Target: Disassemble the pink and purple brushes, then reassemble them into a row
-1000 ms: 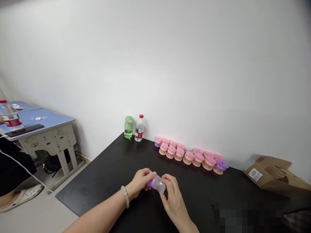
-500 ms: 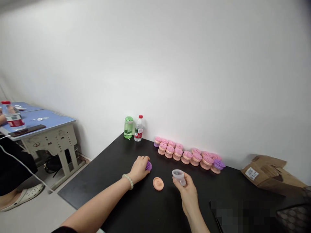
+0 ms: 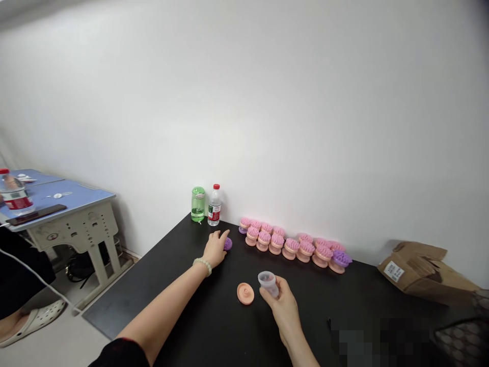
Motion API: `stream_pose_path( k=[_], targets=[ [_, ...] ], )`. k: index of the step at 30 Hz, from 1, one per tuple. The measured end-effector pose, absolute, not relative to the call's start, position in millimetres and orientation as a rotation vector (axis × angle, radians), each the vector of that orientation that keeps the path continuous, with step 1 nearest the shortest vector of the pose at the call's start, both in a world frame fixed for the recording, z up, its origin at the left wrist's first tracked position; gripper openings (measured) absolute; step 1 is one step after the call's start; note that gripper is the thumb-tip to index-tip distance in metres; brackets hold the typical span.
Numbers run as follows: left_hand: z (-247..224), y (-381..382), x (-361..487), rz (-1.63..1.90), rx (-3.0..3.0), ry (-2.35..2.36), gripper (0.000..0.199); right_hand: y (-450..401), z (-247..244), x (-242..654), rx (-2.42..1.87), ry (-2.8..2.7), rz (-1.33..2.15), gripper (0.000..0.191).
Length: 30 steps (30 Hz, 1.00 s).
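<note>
My left hand [image 3: 214, 251] reaches over the black table with its fingers spread. Right beside its fingers is a purple bristled brush head [image 3: 228, 244], partly covered by the hand; whether they touch is hard to tell. My right hand [image 3: 284, 305] grips a translucent white cup-like piece [image 3: 267, 281] with a wide round rim, held above the table. Between the two hands lies a round peach disc [image 3: 245, 293] with a small knob at its centre. Beyond them, pink-bristled scalp brushes [image 3: 291, 246] on peach bases stand in two rows, with a purple-topped brush [image 3: 340, 259] at the right end.
A green bottle [image 3: 197, 205] and a red-capped water bottle [image 3: 214, 206] stand at the table's far left corner by the wall. A brown paper bag [image 3: 424, 272] lies at the right. Left of the table is a blue desk [image 3: 80, 193], with a person partly visible.
My left hand has moved farther away with the purple brush head, and its fingers have spread. My right hand has shifted left with the translucent piece. The view has turned slightly.
</note>
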<state>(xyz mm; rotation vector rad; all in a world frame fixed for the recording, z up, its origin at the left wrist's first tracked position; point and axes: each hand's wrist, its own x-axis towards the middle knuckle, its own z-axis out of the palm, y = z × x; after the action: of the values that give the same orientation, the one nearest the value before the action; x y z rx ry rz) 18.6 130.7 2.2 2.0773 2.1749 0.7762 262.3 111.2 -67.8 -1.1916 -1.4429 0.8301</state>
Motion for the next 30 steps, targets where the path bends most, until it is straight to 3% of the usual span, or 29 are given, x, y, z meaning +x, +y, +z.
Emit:
stream_pose_path(
  k=[5,9,13,17,23,30],
  targets=[
    [1.5,85.9,53.0,0.808,2.302,1.898,0.044,110.3,-62.7,262.7,-1.242,-1.448,0.856,0.041],
    [-13.3,60.2,81.3,0.609,2.466,1.55,0.04,111.9,-60.2,267.9,-1.224,-1.469,0.84,0.037],
    [-16.9,51.5,75.8,0.524,2.453,1.555,0.022,108.5,-58.1,267.7,-1.072,-1.488,1.077,0.036],
    [-6.2,43.3,33.5,0.557,2.323,1.734,0.039,93.1,-54.2,247.2,-1.004,-1.664,1.108,0.032],
    [2.6,26.3,-37.4,0.59,2.189,1.953,0.041,70.8,-49.0,182.2,-1.105,-1.974,0.678,0.03],
    [0.9,7.2,-77.1,0.663,2.006,2.12,0.049,72.4,-40.5,87.9,-1.106,-2.097,0.534,0.025]
  ],
)
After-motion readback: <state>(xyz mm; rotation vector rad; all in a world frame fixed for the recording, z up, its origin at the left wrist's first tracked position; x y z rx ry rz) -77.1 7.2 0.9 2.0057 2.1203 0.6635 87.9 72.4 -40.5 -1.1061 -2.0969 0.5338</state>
